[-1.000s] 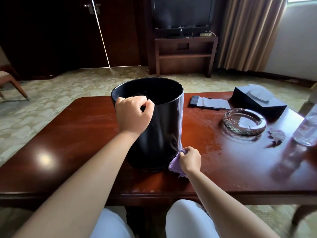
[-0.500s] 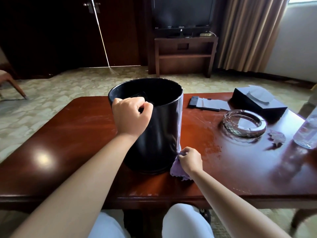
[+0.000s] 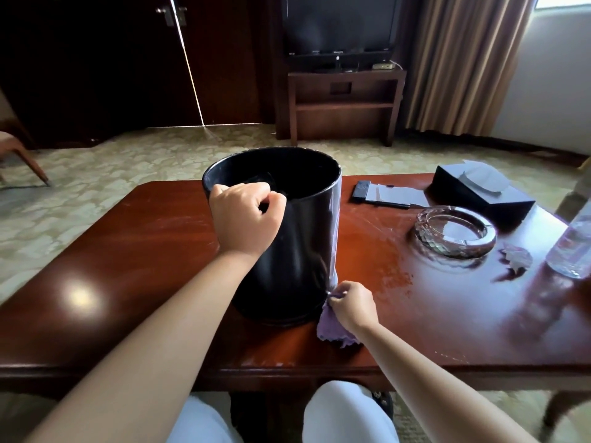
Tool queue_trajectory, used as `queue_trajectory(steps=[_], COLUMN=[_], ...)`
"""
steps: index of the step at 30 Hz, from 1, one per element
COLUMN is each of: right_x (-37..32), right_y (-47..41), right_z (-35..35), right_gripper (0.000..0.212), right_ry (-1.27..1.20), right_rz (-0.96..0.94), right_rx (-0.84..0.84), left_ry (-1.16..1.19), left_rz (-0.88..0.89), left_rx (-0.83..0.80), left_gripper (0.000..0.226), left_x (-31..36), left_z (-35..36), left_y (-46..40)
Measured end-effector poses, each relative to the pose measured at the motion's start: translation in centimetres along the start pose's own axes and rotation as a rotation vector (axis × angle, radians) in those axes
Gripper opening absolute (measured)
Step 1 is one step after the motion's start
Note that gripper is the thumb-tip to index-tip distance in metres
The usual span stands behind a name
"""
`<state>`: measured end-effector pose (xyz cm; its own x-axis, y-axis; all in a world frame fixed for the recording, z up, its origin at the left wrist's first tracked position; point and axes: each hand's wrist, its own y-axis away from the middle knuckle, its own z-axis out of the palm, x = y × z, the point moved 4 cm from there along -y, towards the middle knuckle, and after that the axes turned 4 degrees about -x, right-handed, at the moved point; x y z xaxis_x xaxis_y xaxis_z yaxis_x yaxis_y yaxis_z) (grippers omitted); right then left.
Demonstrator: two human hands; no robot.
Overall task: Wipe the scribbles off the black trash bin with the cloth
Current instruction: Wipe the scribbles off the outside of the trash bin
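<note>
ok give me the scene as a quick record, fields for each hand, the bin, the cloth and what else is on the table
left hand: grips the near rim of the bin
right hand: pinches the cloth against the bin's lower right side
black trash bin: upright on the table, open top
purple cloth: bunched, trailing onto the table
wooden table: glossy, smeared right of the bin
other items: glass ashtray, tissue box, water bottle, remote
</note>
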<state>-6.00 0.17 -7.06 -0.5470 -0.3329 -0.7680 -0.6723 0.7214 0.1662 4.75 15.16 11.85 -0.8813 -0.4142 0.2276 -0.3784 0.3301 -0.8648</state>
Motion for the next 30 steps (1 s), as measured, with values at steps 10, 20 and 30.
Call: queue_trajectory(steps=[10,20,30], right_x=[-0.2,-0.2,-0.2], right_y=[0.7,2.1,2.9], right_z=[-0.6,0.3,1.8], right_gripper=[0.011,0.007,0.010], right_ry=[0.087,-0.271,-0.363], right_rz=[-0.090,0.123,0.227], right_rx=[-0.053,-0.020,0.045], left_ry=[0.020,0.090,-0.181], left_rz=[-0.022,0.013,-0.003], left_rx=[-0.054,-0.154,-0.072], left_gripper=[0.037,0.033,0.040], left_x=[-0.4,-2.3,3.1], left_z=[-0.2,-2.2,-0.1], left_y=[-0.1,-0.2,0.1])
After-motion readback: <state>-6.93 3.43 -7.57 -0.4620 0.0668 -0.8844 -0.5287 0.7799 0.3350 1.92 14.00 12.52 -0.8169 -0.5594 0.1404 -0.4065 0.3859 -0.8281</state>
